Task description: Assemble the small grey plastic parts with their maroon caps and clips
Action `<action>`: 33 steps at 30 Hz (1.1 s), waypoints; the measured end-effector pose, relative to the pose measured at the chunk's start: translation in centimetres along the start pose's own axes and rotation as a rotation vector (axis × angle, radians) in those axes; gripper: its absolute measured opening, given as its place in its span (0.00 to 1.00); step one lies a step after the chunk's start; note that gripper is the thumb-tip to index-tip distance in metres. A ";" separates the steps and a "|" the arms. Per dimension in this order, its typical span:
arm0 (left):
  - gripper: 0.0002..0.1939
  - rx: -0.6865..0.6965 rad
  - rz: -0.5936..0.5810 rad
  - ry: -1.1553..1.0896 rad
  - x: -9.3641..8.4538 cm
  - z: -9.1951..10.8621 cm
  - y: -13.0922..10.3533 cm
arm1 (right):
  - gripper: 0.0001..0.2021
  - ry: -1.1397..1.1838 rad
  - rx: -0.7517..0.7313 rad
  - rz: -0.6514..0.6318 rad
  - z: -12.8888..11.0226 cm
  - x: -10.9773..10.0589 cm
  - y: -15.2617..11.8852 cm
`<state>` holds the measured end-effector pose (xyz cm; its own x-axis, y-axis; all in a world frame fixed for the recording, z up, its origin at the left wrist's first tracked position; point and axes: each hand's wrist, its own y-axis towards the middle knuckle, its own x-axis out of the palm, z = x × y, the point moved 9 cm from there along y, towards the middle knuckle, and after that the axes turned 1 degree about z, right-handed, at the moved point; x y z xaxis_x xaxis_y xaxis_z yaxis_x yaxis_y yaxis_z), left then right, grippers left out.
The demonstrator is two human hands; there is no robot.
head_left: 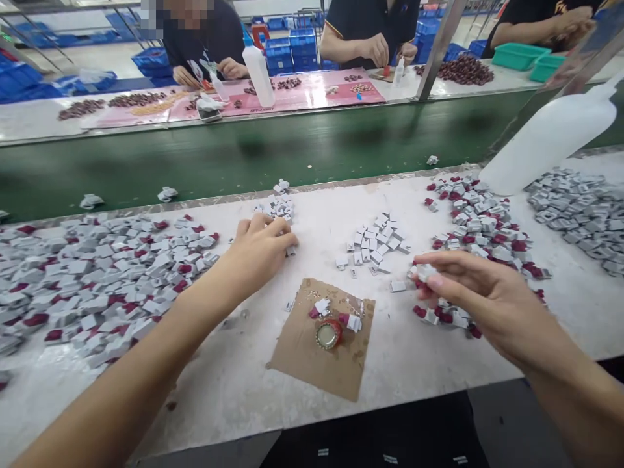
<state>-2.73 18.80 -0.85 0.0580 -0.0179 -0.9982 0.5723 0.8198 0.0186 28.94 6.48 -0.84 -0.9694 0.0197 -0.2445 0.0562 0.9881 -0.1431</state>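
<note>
My left hand [263, 250] reaches over the table beside a small heap of grey plastic parts [279, 207]. Its fingers curl down, and a small grey plastic part [291, 250] shows at their tips. Between the thumb and fingers of my right hand [468, 286] is a grey-and-maroon plastic part [423, 273], partly hidden by the fingertips. A brown cardboard square [312, 364] lies between my hands. On it are a metal bottle cap [328, 335] and two grey-and-maroon parts [351, 322]. Loose grey parts [375, 244] lie behind the cardboard.
Grey-and-maroon parts [121, 279] spread across the left; another such pile [487, 221] lies right. A white squeeze bottle [550, 136] leans beside grey pieces [580, 214]. Beyond a green belt [312, 153], several people work at a facing table with a squeeze bottle [260, 75].
</note>
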 end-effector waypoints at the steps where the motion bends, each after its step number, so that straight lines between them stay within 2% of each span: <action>1: 0.15 0.022 0.003 -0.028 0.0 0.1 0.1 | 0.19 0.111 0.032 0.000 0.5 0.8 -0.2; 3: 0.11 0.056 0.021 -0.148 -0.5 0.8 0.2 | 0.18 0.277 0.073 0.029 1.3 2.1 -0.4; 6: 0.11 0.017 -0.005 -0.504 -1.1 2.4 -0.2 | 0.16 0.379 0.079 0.112 1.9 3.1 -0.6; 9: 0.09 -0.112 -0.083 -0.910 -0.3 4.3 -0.5 | 0.16 0.435 0.069 0.155 2.4 4.1 -1.0; 12: 0.11 -0.190 -0.076 -1.251 0.7 6.0 -0.1 | 0.16 0.431 0.079 0.170 3.2 4.9 -1.6; 14: 0.13 -0.209 -0.059 -1.399 1.2 6.8 0.4 | 0.18 0.398 0.107 0.142 3.6 5.4 -1.9; 17: 0.14 -0.215 -0.058 -1.494 1.6 7.7 0.9 | 0.18 0.368 0.131 0.110 3.5 5.8 -2.3; 19: 0.14 -0.197 -0.062 -1.473 1.5 8.1 1.0 | 0.16 0.334 0.100 0.113 3.0 5.6 -2.7; 21: 0.12 -0.170 -0.055 -1.347 1.2 8.2 0.7 | 0.13 0.221 0.055 0.095 2.3 5.8 -3.3; 26: 0.06 -0.140 0.110 -0.632 0.0 6.2 -0.7 | 0.10 -0.325 -0.171 0.117 0.8 6.2 -5.4; 28: 0.06 -0.139 0.105 -0.447 0.4 5.7 -0.9 | 0.10 -0.456 -0.236 0.125 0.7 6.3 -6.0; 33: 0.11 -0.122 0.050 -0.366 1.5 5.6 -0.5 | 0.09 -0.487 -0.286 0.105 1.0 5.9 -6.7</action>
<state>1.61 15.15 -2.06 0.3845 -0.1611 -0.9089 0.4608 0.8867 0.0377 23.10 -0.13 -2.26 -0.7366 0.1142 -0.6666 0.0133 0.9879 0.1545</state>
